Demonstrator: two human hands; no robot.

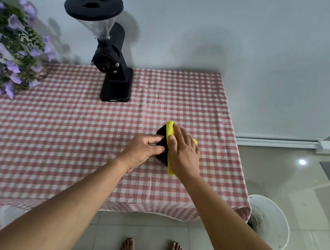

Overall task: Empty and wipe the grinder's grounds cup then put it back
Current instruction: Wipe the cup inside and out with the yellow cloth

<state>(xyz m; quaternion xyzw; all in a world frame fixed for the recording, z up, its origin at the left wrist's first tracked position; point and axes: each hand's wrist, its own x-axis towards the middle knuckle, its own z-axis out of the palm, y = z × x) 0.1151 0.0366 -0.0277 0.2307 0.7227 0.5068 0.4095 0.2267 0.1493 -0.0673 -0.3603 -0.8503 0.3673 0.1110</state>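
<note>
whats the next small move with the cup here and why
Probably keep rubbing the yellow cloth over the black grounds cup: the left hand steadies it on the tablecloth, the right hand presses the cloth on, and the grinder stands apart.

Bare tablecloth (59, 140) lies open between both hands and the grinder (116, 86).

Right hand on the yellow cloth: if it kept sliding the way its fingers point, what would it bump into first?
Probably nothing nearby. The right hand points up-left across the checked tablecloth; the grinder stands roughly that way, though it might pass beside it.
</note>
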